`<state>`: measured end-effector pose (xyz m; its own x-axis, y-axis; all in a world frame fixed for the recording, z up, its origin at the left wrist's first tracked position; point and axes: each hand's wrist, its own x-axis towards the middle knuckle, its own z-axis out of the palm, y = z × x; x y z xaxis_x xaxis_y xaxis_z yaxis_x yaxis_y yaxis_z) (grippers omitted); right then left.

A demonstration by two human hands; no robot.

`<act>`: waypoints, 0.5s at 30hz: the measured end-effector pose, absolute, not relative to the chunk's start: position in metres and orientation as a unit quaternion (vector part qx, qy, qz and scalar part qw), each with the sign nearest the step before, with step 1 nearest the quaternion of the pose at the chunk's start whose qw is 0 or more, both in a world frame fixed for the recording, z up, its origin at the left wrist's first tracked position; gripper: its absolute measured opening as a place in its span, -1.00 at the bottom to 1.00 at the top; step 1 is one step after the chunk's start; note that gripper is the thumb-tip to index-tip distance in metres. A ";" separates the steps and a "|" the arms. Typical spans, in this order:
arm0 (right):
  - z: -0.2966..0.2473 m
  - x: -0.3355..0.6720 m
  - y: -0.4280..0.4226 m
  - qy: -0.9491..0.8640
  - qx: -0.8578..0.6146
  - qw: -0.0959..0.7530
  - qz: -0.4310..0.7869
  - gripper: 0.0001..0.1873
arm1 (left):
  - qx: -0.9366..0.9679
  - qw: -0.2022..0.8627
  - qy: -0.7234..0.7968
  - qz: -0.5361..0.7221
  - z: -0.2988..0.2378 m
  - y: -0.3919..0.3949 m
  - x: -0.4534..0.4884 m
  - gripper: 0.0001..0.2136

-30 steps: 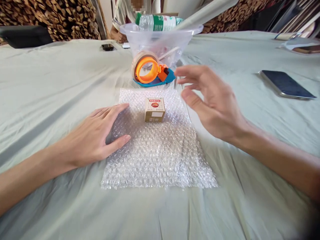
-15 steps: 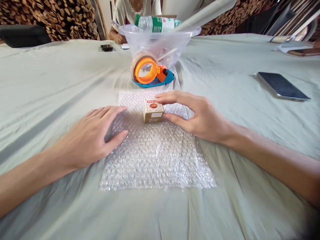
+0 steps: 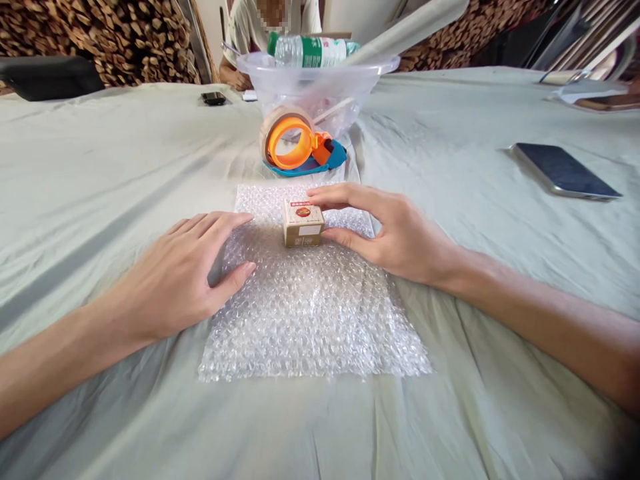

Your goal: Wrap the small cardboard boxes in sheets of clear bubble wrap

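Head view: a box [image 3: 303,223] stands on a sheet of bubble wrap [image 3: 310,313], in the sheet's far half and a little left of its middle. The wrap lies flat on the cloth-covered bench [image 3: 100,173].

The right hand [image 3: 400,237] comes in from the right and pinches the box. Its fingers [image 3: 345,197] are half curled, the forefinger lying along the box's far top edge and the thumb pressed to its near right side. The box rests on the wrap and is not lifted.

The left hand [image 3: 185,280] lies palm down with its fingers [image 3: 220,223] spread and flat. They press on the wrap's left edge and hold nothing, and the thumb tip rests on the bubbles. This hand is near the box but does not touch it.

Just beyond the wrap's far edge lies a tape dispenser [image 3: 295,143], orange on a blue base, on its side. Behind it stands a clear bowl [image 3: 350,80] with a bottle [image 3: 310,50] and a pale roll [image 3: 410,30] lying across its rim. A phone [image 3: 565,171] lies face up well to the right. A smaller phone [image 3: 213,98] lies at the far left of the bowl. Another person [image 3: 245,30] sits at the far side of the bench.
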<state>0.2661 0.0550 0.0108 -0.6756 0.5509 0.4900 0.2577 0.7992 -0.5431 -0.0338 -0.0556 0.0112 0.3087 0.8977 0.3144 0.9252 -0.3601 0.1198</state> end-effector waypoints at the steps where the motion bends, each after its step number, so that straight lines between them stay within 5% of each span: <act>1: 0.012 0.266 0.055 -0.890 -0.222 0.330 0.222 -0.61 | -0.807 0.045 -0.562 -0.175 0.011 -0.057 -0.033 -0.46; 7: 0.026 0.280 0.055 -0.863 -0.351 0.350 0.102 -0.63 | -0.790 -0.001 -0.567 -0.232 0.016 -0.063 -0.026 -0.60; 12: 0.030 0.297 0.056 -0.848 -0.484 0.193 0.097 -0.35 | -0.765 -0.050 -0.569 -0.296 0.015 -0.064 -0.023 -0.69; 15: 0.025 0.296 0.055 -0.850 -0.470 0.189 0.145 -0.33 | -0.722 -0.150 -0.570 -0.363 0.016 -0.063 -0.022 -0.70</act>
<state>0.2961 0.0545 0.0249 -0.4872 0.8537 0.1842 0.7439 0.5161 -0.4246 -0.0220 -0.0627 0.0159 0.0877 0.9312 0.3537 0.7137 -0.3064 0.6299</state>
